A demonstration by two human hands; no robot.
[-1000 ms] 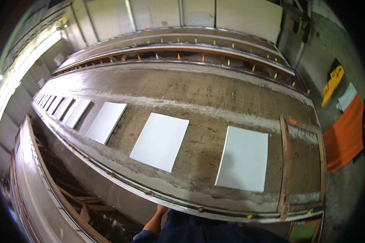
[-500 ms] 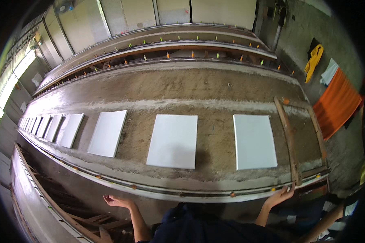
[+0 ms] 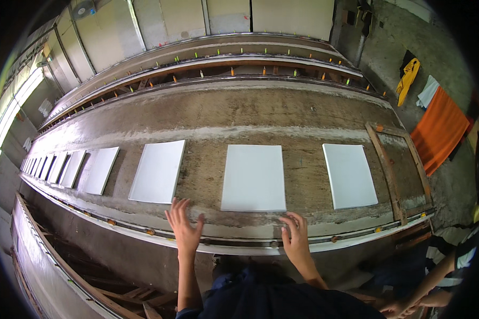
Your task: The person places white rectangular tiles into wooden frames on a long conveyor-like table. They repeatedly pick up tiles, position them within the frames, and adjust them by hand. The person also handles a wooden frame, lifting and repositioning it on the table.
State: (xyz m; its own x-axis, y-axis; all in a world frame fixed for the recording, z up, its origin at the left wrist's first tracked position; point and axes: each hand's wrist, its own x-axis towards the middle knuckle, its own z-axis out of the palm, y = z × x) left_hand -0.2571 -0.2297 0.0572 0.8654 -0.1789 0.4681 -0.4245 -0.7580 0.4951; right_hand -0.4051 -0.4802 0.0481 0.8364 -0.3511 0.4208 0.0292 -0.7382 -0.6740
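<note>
My left hand (image 3: 185, 228) is raised over the near edge of the long table (image 3: 261, 109). It is open, fingers spread, holding nothing. Its fingertips come close to the near corner of a white rectangular sheet or pad (image 3: 158, 171). My right hand (image 3: 296, 235) hovers above the table's front rail, fingers loosely bent and apart, with nothing in it. Just beyond it lies another flat white rectangle (image 3: 253, 178), and a third white rectangle (image 3: 350, 176) rests farther right. Whether the fingertips touch the table cannot be made out.
Several more white rectangles (image 3: 102, 170) run in a row leftward. A wooden frame (image 3: 383, 165) lies at the table's right end. Orange cloth (image 3: 442, 130) hangs at the right. Another person's arms (image 3: 423, 290) show at lower right. A second table (image 3: 48, 255) stands at lower left.
My left hand has risen and moved right to the table's edge. The right hand has left the wooden frame's near corner and moved left. The view has shifted left along the table.
</note>
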